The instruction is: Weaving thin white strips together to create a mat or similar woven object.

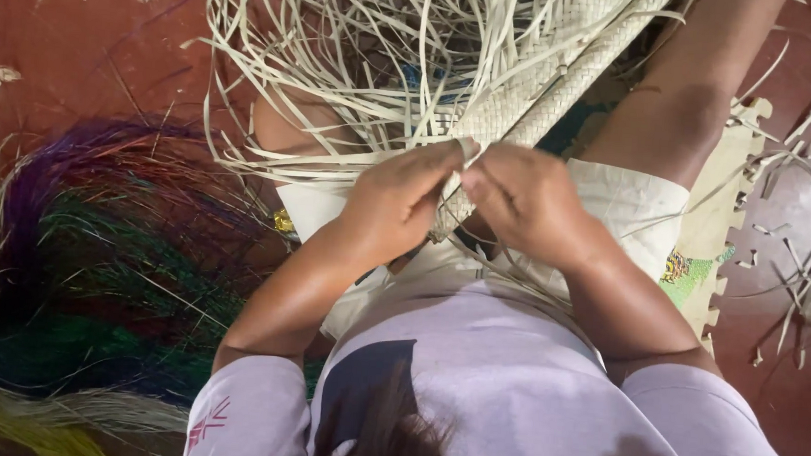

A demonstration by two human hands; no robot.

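Note:
A pale woven straw mat [561, 74] lies across my lap, its plaited band running from the upper right down to my hands. Many loose straw strips [359, 59] fan out from its unfinished edge. My left hand [398, 200] pinches strips at the near end of the weave. My right hand [522, 202] grips the same end from the right, fingertips meeting the left hand's. Both hands close on the strips at the mat's edge.
A heap of dyed straw [99, 249] in purple, green and yellow lies on the red floor [73, 44] to my left. A foam mat [726, 208] lies under my right leg. Cut straw scraps [792, 267] are scattered at the right.

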